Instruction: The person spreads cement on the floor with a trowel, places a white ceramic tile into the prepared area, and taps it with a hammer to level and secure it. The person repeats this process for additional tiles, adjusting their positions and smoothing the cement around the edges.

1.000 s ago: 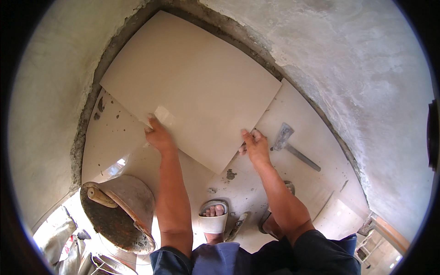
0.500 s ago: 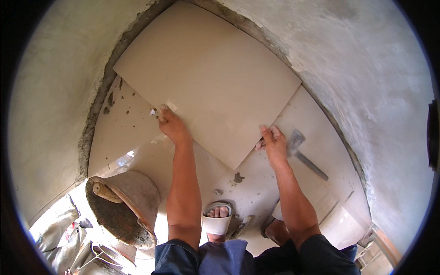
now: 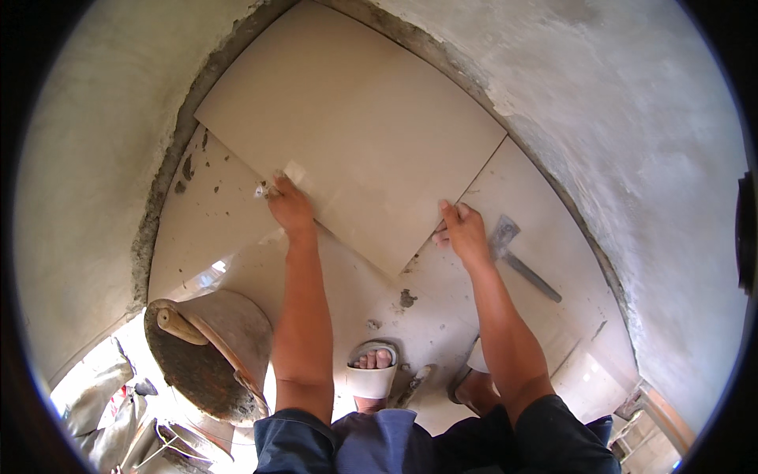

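A large beige floor tile (image 3: 347, 118) lies in the far corner, its near corner pointing toward me. My left hand (image 3: 290, 204) grips its near-left edge, thumb on top and the fingers partly hidden. On the near-right edge, my right hand (image 3: 462, 229) pinches the tile between thumb and curled fingers. A hatchet-shaped hammer (image 3: 525, 265) with a dark handle rests on the floor just right of my right hand. Small dark mortar crumbs (image 3: 407, 298) are scattered below the tile's near corner.
A mortar-stained bucket (image 3: 237, 328) with a wooden-gripped handle stands tilted at the lower left, beside grey sacks (image 3: 103, 419). Rough plastered walls (image 3: 624, 158) close in on both sides. My sandaled foot (image 3: 371, 367) is near a small stick-like tool (image 3: 414, 385).
The tile's near corner has shifted slightly up and to the left, and its right corner has moved in from the wall. Both my hands moved with it, still holding its edges.
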### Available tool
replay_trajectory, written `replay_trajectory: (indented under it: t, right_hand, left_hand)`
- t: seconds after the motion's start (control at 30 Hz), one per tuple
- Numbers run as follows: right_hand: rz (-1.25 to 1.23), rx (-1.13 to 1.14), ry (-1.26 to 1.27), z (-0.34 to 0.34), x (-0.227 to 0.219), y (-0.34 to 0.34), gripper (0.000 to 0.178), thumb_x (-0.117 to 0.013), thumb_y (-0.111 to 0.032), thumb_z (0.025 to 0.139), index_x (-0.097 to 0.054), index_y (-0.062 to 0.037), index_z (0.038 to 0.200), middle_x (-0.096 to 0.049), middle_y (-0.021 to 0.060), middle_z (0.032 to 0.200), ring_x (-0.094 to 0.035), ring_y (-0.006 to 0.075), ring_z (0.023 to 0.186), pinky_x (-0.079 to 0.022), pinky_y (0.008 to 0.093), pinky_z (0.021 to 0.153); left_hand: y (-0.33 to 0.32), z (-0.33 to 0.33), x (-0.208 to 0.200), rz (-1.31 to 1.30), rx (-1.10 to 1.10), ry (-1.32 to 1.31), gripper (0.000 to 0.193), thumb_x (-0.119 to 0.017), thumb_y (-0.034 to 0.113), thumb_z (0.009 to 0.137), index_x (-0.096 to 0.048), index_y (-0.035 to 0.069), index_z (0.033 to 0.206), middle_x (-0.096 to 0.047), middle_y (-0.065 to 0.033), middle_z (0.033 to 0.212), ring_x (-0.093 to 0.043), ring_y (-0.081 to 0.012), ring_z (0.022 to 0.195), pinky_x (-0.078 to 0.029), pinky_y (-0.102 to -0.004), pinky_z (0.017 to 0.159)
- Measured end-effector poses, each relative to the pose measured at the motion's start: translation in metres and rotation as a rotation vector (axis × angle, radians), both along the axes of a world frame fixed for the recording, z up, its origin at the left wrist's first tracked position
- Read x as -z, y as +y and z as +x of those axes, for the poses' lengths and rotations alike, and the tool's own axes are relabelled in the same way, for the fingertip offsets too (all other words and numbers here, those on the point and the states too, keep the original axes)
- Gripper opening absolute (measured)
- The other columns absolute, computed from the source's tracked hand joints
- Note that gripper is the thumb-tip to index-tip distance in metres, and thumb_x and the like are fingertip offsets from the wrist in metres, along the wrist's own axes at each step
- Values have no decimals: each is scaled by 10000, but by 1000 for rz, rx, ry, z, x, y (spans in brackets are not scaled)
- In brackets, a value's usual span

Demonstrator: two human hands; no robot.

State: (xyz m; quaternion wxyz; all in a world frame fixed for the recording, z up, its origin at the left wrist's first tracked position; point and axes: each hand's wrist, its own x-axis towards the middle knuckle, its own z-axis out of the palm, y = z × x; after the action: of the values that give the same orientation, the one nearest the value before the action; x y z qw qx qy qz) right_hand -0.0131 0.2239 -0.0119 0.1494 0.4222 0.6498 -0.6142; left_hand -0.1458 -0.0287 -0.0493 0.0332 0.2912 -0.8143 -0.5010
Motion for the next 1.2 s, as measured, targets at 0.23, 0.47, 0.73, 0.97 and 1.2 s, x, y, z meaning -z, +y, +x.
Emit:
replay_trajectory:
  t: [0.23, 0.47, 0.73, 0.97, 1.2]
  right_hand:
    - [208, -205, -194, -19, 2, 16, 534, -578, -477, 913, -609, 55, 876, -640, 129, 658, -616, 192, 502, -528, 303, 492]
    - [194, -212, -225, -25, -7, 16, 545, -618, -514, 878, -592, 29, 834, -635, 121, 701, -616, 189, 538, -541, 301, 487]
    - [203, -245, -241, -24, -10, 16, 519, -614, -500, 888, -589, 17, 856, -645, 128, 753, -629, 184, 576, -556, 299, 500]
    - [191, -251, -249, -24, -8, 19, 527, -598, -491, 899, -583, 35, 919, -661, 152, 795, -644, 208, 609, -563, 320, 528]
    - [191, -298, -347, -34, -15, 19, 594, -567, -549, 896, -589, 44, 919, -659, 155, 801, -637, 210, 659, -552, 324, 566]
  left_hand:
    - [-47, -13, -21, -330, 614, -397, 517, -379, 378, 991, -620, -25, 774, -632, -120, 607, -608, -228, 483, -512, -382, 539]
    - [-42, -23, -35, -108, 492, -612, 626, -306, 456, 1009, -625, 0, 723, -651, -91, 613, -606, -200, 486, -512, -325, 583]
    - [-45, -17, -45, -1, 527, -646, 574, -303, 461, 1009, -610, -2, 865, -678, -77, 683, -626, -187, 531, -504, -337, 583]
    - [-53, -22, -42, -34, 630, -673, 563, -293, 453, 1009, -614, 7, 888, -686, -75, 706, -641, -188, 568, -512, -357, 612]
    - [-54, -19, -31, 17, 608, -644, 550, -345, 414, 1001, -641, 18, 761, -686, -67, 675, -638, -194, 569, -517, -354, 637]
